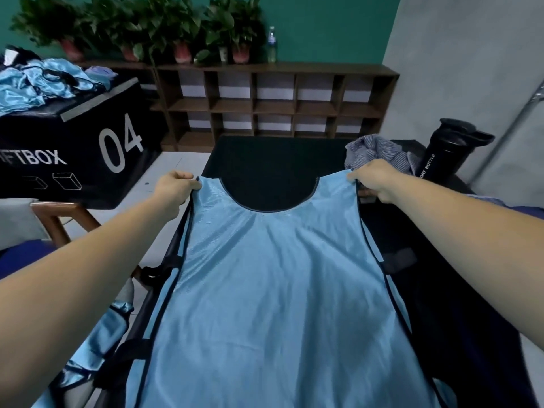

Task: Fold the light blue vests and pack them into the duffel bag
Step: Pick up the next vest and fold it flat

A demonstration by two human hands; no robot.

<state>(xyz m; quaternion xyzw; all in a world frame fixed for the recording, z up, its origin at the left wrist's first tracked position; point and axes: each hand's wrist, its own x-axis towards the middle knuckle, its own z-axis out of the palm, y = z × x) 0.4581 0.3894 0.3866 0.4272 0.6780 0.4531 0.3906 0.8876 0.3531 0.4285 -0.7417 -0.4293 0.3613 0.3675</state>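
Head view: a light blue vest (pixel 270 290) lies spread over the black counter (pixel 265 154). Its long axis runs straight away from the person, with the dark-trimmed neckline at the far end and the hem near the camera. The left hand (pixel 173 188) pinches the left shoulder strap and the right hand (pixel 374 179) pinches the right one, fingers curled on the fabric.

At the left, a black box (pixel 88 148) reads "04" and, partly cut off, "FTBOX"; a heap of more blue vests (pixel 38 83) sits on it. At the far right, a black bottle (pixel 450 148) shows "ORT BOTTLE". A striped grey cloth (pixel 379 151) lies just behind the right hand. Behind stands a brown shelf (pixel 276 104), with potted plants (pixel 182 30) and a clear water bottle (pixel 271 45) on top.
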